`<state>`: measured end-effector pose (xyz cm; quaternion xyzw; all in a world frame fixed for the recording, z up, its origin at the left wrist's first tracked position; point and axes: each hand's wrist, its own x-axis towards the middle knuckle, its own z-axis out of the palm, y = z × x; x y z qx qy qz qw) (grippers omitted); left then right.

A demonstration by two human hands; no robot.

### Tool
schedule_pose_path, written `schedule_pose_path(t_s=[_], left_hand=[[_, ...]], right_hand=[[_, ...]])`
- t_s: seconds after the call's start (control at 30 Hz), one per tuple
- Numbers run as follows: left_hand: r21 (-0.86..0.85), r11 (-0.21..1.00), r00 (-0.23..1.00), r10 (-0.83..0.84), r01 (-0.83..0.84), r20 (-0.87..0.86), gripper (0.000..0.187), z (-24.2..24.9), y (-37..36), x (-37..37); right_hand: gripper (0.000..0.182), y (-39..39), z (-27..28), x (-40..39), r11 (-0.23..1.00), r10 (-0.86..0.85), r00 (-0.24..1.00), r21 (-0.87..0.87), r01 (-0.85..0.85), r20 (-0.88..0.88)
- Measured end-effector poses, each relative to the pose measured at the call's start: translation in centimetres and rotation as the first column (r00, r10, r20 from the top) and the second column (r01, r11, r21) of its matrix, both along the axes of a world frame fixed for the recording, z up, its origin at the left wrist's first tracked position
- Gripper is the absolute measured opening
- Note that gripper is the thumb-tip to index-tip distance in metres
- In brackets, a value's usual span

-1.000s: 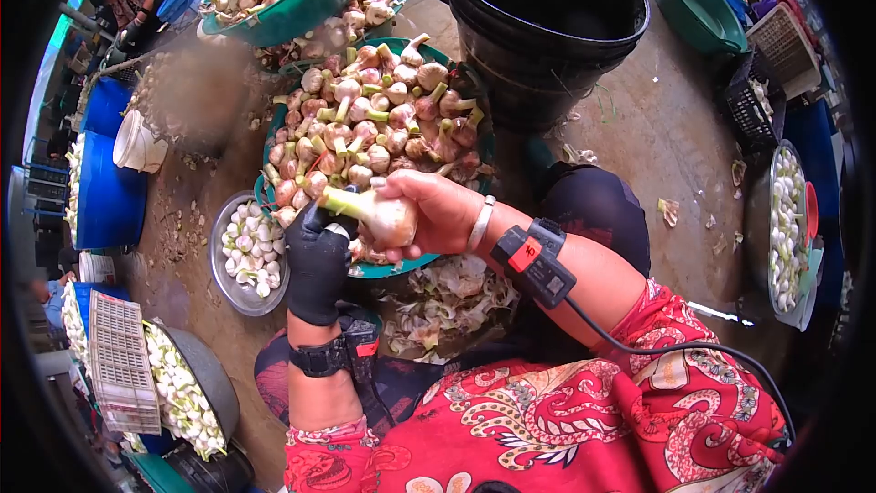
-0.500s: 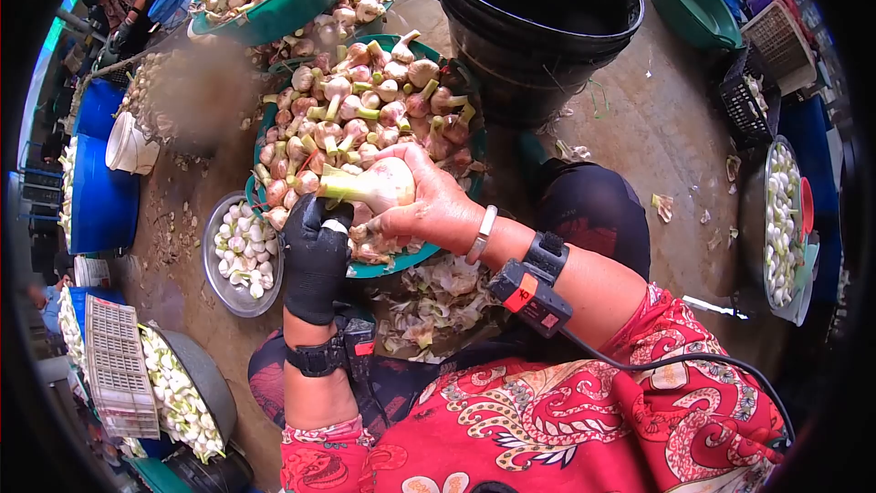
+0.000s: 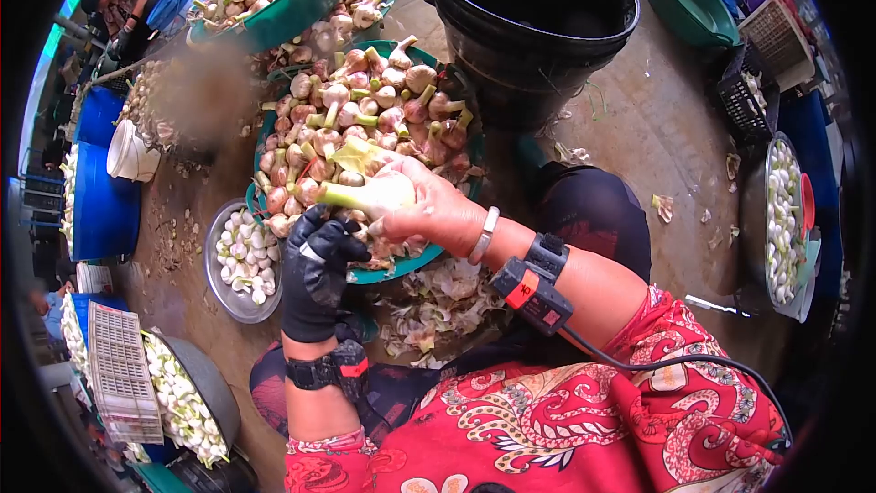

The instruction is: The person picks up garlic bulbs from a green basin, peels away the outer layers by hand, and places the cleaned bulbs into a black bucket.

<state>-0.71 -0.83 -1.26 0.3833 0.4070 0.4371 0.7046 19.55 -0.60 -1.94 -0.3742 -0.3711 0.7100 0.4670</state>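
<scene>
Head view (the only one). Right grip (image 3: 424, 212), bare hand, is closed round the fat end of one garlic bulb (image 3: 387, 194), its stem (image 3: 341, 195) pointing left. The bulb is up in front of the body, over the near part of the green tub (image 3: 388, 273), which is heaped with unpeeled garlic (image 3: 336, 96). Left grip (image 3: 318, 265), black glove, sits just below the stem with its fingers bent; can't tell whether it holds anything or touches the stem. A yellowish flap (image 3: 357, 155) of skin stands out above the stem by the right fingers (joined to the bulb or not, can't tell).

Step in hand, as I judge it: stripping the outer skin. The bulb looks pale and mostly bare, so probably well along on this one; its underside is covered by the right grip. Loose skins (image 3: 436, 309) lie below the tub, near the legs. Clean white bulbs (image 3: 248, 254) sit in the metal bowl (image 3: 248, 313), just left of the tub.

Next move calls for keeping the bulb firm in the right grip, getting the flap clear, and turning the bulb to check the hidden side. Long stem probably needs trimming too.
</scene>
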Motion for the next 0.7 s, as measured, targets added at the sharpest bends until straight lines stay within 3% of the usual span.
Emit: schedule_pose_path(t_s=[0.03, 0.07, 0.13, 0.17, 0.2, 0.23, 0.33, 0.37, 0.4, 0.47, 0.5, 0.53, 0.57, 0.6, 0.63, 0.67, 0.7], left_hand=[[0.021, 0.996, 0.996, 0.088, -0.088, 0.024, 0.035, 0.4, -0.4, 1.5], [0.04, 0.983, 0.983, 0.175, -0.177, 0.051, 0.035, 0.8, -0.3, 2.7], [0.033, 0.982, 0.981, 0.184, -0.186, 0.067, 0.03, 1.1, -0.2, 3.1], [0.083, 0.988, 0.99, 0.137, -0.133, -0.045, 0.028, 0.9, 0.0, 2.6], [0.128, 0.989, 0.983, 0.092, -0.072, -0.161, 0.027, 0.8, 0.2, 2.3], [0.169, 0.985, 0.972, 0.054, -0.014, -0.23, 0.025, 0.8, 0.3, 2.0], [0.049, 0.999, 0.982, 0.005, 0.004, -0.19, 0.021, 1.3, 0.3, 1.9], [0.191, 0.981, 0.977, 0.053, -0.012, -0.208, 0.017, -0.1, 0.4, 1.1], [0.174, 0.984, 0.974, 0.072, -0.035, -0.213, 0.021, -0.6, 0.9, -0.1], [0.007, 0.955, 0.955, 0.295, -0.295, 0.004, 0.027, -1.2, 1.8, -0.8], [0.178, 0.968, 0.974, 0.197, -0.176, -0.11, 0.033, -2.1, 1.6, -2.7], [0.467, 0.883, 0.843, 0.28, -0.039, -0.458, 0.036, -2.5, 1.6, -2.8], [0.146, 0.963, 0.962, 0.245, -0.227, -0.118, 0.037, -3.3, 2.1, -4.0], [-0.235, 0.939, 0.921, 0.307, -0.252, 0.238, 0.041, -3.8, 2.7, -5.0], [-0.234, 0.94, 0.922, 0.304, -0.249, 0.241, 0.041, -3.3, 2.7, -4.4], [-0.314, 0.926, 0.891, 0.312, -0.208, 0.33, 0.039, -2.6, 2.4, -3.5], [-0.39, 0.907, 0.852, 0.325, -0.158, 0.41, 0.037, -2.2, 2.2, -2.8]], right_hand=[[0.057, 0.5, -2.3, -1.0, 0.985, -0.054, 0.985, 0.169, 0.026, 0.162], [0.062, 0.1, -1.1, -0.8, 0.945, -0.118, 0.889, 0.324, -0.036, 0.443], [0.059, -0.2, 0.4, -0.6, 0.972, -0.026, 0.925, 0.225, -0.065, 0.378], [0.057, 0.1, -0.2, -1.0, 0.996, -0.042, 0.996, 0.08, 0.036, 0.074], [0.056, 0.4, -0.9, -1.3, 0.992, -0.107, 0.967, -0.091, 0.088, -0.232], [0.049, 1.1, 0.0, -0.9, 0.973, -0.16, 0.965, -0.199, 0.118, -0.208], [0.025, 2.8, -1.9, -1.7, 0.965, -0.261, 0.91, -0.07, 0.252, -0.322], [0.018, 3.0, -0.7, -1.2, 0.963, -0.261, 0.888, -0.038, 0.267, -0.378], [0.016, 2.9, 0.2, -0.5, 0.966, -0.228, 0.904, 0.03, 0.255, -0.362], [0.012, 1.7, 1.5, 0.4, 0.988, 0.006, 0.967, 0.152, 0.034, -0.253], [0.008, 0.6, 2.3, 1.0, 0.974, 0.221, 0.964, 0.078, -0.211, -0.148], [0.007, 0.1, 0.8, 0.7, 0.913, 0.403, 0.914, 0.043, -0.405, 0.041], [0.007, -0.8, -0.8, -0.1, 0.852, 0.391, 0.828, 0.183, -0.491, 0.402], [0.013, -1.5, -3.6, -0.5, 0.715, 0.214, 0.717, 0.393, -0.578, 0.663], [0.016, -1.9, -3.7, -0.8, 0.726, 0.226, 0.571, 0.255, -0.639, 0.79], [0.016, -1.8, -3.7, -0.5, 0.727, 0.224, 0.568, 0.253, -0.639, 0.792], [0.015, -1.7, -3.7, -0.2, 0.669, 0.228, 0.439, 0.187, -0.719, 0.869]])
